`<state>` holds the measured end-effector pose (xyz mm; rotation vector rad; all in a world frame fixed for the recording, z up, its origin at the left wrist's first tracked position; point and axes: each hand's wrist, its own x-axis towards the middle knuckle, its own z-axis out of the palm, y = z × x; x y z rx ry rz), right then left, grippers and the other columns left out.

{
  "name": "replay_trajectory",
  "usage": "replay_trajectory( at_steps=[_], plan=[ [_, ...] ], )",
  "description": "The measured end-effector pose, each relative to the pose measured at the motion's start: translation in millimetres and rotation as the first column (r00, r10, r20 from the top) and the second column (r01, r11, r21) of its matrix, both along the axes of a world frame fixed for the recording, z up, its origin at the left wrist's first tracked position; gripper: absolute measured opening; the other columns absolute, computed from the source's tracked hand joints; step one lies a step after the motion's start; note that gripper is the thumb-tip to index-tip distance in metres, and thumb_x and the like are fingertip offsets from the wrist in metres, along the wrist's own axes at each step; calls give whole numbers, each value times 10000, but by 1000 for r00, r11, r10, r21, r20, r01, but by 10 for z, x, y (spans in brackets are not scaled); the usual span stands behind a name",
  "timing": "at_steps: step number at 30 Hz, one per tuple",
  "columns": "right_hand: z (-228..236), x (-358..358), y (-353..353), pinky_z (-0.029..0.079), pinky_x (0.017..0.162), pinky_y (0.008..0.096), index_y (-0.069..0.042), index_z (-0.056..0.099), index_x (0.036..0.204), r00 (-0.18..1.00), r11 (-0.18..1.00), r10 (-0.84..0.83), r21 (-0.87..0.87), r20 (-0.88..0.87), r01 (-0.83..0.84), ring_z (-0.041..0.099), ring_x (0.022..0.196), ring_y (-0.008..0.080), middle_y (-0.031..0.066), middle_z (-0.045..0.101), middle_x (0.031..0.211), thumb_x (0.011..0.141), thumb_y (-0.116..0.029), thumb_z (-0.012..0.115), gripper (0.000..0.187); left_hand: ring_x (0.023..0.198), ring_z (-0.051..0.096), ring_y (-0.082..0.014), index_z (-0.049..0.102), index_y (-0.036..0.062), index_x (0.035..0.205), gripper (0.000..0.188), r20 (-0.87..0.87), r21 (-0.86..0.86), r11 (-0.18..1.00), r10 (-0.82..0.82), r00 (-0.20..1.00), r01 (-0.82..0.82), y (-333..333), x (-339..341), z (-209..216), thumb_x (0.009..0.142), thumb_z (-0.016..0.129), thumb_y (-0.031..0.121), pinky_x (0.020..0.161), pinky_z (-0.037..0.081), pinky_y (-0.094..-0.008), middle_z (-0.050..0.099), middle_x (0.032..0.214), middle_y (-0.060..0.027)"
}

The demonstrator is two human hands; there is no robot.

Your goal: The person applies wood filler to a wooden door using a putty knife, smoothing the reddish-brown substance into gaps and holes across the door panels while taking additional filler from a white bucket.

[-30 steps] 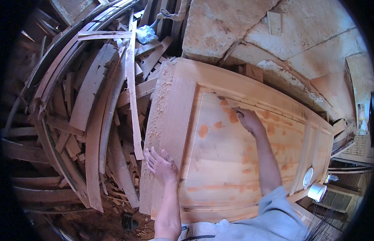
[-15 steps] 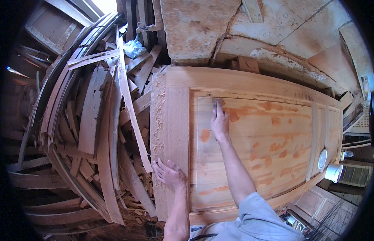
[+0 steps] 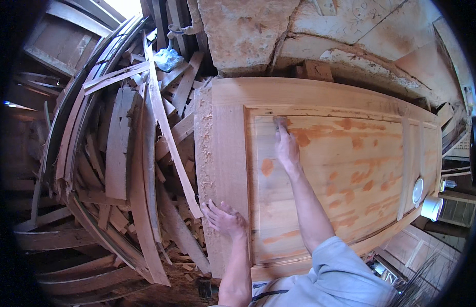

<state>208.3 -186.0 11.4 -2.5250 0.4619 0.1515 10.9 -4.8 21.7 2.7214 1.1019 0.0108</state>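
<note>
A pale wooden door (image 3: 230, 94) lies flat before me, its recessed panel (image 3: 284, 204) marked with several orange-brown filler smears (image 3: 358, 177). My right hand (image 3: 288, 148) is closed on a small flat scraper (image 3: 280, 122), which touches the panel near its upper left corner, just left of a long smear. The scraper's grip end is hidden in my fingers. My left hand (image 3: 225, 219) lies on the door's left end, its fingers slightly spread toward the rough, chipped edge strip (image 3: 204, 148). Nothing shows in it.
Scrap boards and offcuts (image 3: 120, 143) are heaped left of the door, with a thin strip (image 3: 169, 133) reaching near my left hand. A white tub (image 3: 432, 208) and a round white lid (image 3: 417, 190) are at the right. Stone slabs (image 3: 243, 36) border the far side.
The view has shifted a little, so the door sits slightly right and higher. My right hand stays by the panel's upper left corner with the scraper; my left hand keeps its place.
</note>
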Motion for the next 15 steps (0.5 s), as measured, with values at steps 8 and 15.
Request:
replay_trajectory(
  at_steps=[8, 15],
  plan=[
    [195, -29, -178, 522, 786, 542, -90, 471, 1444, 982, 982, 179, 66, -61, -175, 641, 872, 499, 329, 633, 972, 985, -179, 497, 468, 1403, 391, -326, 496, 72, 1376, 483, 37, 3, 1000, 7, 999, -7, 62, -19, -81, 1056, 359, 406, 1104, 324, -519, 422, 1507, -158],
    [-134, -10, -279, 508, 769, 543, -78, 496, 1421, 980, 1000, 18, -16, 197, -15, 639, 868, 492, 340, 626, 955, 1007, -199, 483, 432, 1434, 348, -331, 491, 63, 1387, 520, 14, -78, 997, 20, 1000, -19, -14, -1, -41, 1050, 344, 431, 1123, 285, -540, 387, 1535, -159]
  ],
)
